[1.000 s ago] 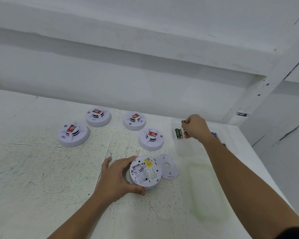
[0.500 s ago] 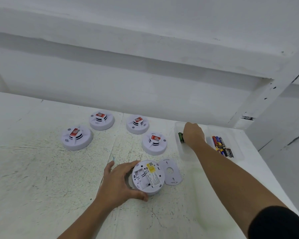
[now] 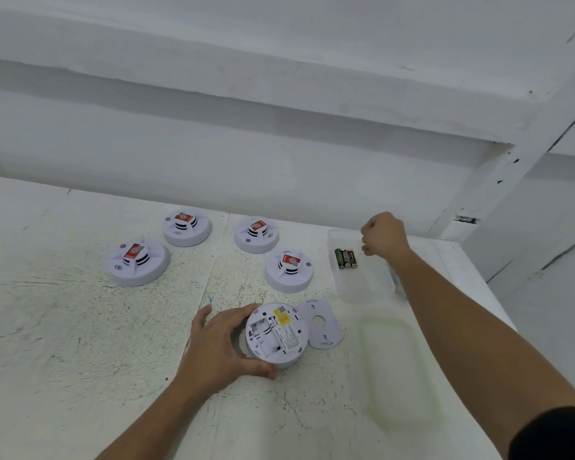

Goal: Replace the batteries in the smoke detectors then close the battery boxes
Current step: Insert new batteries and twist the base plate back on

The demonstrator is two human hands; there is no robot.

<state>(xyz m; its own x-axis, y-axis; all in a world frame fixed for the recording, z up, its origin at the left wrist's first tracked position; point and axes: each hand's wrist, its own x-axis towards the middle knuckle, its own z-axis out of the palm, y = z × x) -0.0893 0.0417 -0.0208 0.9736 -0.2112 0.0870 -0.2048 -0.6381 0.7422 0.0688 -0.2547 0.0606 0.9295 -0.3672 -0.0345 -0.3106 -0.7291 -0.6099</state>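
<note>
A white smoke detector (image 3: 281, 336) lies upside down near the table's middle, its battery bay open and showing no batteries. My left hand (image 3: 219, 346) grips its left rim, thumb at the front. Its detached back cover (image 3: 321, 323) lies just to its right. Three used batteries (image 3: 346, 258) lie side by side in a clear plastic tub (image 3: 362, 287) at the back right. My right hand (image 3: 384, 237) hovers over the tub's far right corner, fingers curled, with nothing visible in them.
Several more detectors stand face up behind: one (image 3: 136, 262) at left, two (image 3: 187, 227) (image 3: 257, 234) farther back, one (image 3: 289, 270) beside the tub. A translucent lid (image 3: 399, 370) lies right of the open detector. My right forearm hides what lies right of the tub.
My right hand has risen off the tub and drawn slightly right. Three batteries now lie exposed in the tub where only a green one showed. My left hand has stayed on the detector.
</note>
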